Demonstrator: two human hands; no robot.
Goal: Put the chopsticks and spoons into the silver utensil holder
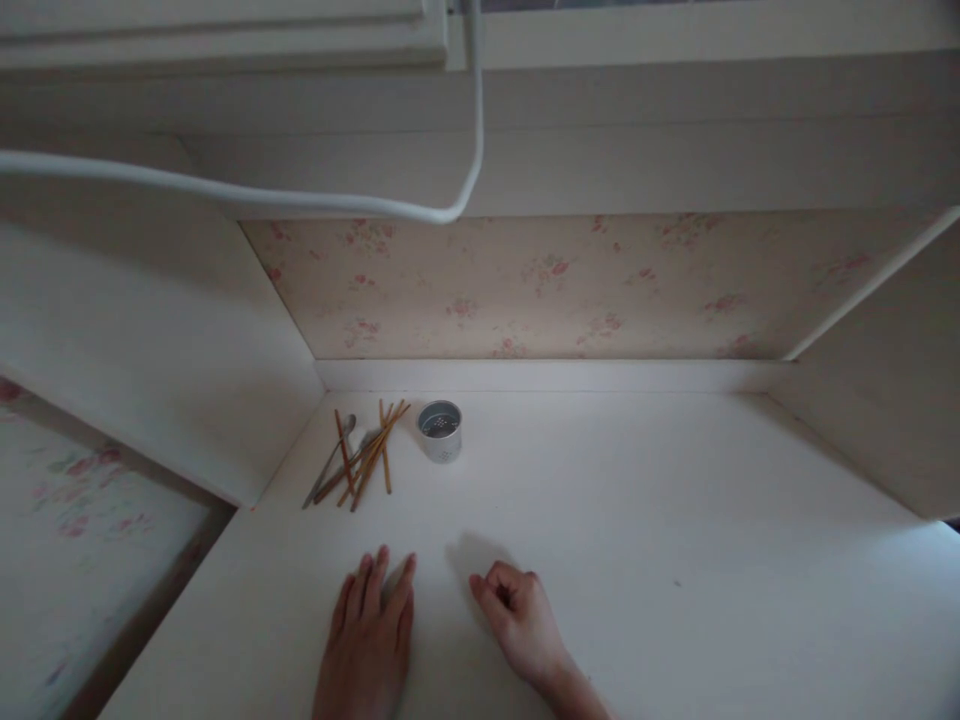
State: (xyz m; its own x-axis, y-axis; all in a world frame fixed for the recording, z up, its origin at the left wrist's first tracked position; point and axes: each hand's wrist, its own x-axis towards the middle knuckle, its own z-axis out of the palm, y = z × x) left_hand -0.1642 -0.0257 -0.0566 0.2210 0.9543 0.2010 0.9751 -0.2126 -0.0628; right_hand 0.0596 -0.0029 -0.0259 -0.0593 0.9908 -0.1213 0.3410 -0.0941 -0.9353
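Observation:
My left hand (369,625) lies palm down on the white tabletop (600,500), its fingers stretched out and a little apart. To its right, my right hand (517,615) rests in a loose fist, thumb against the curled fingers, and nothing shows in it. Beyond my left hand is a loose pile of several wooden chopsticks (367,467), lying crossed over one another. Metal spoons (326,468) lie among them, partly covered. Just right of the pile stands a metal utensil cup (441,432), upright, with holes in its bottom and side. Neither hand touches these things.
A white panel (150,330) borders the tabletop at the left, and another panel (885,380) at the right. A flowered wall (555,285) with a white ledge closes the back. Overhead, a white cable (300,200) hangs across the left side, below a shelf (600,165).

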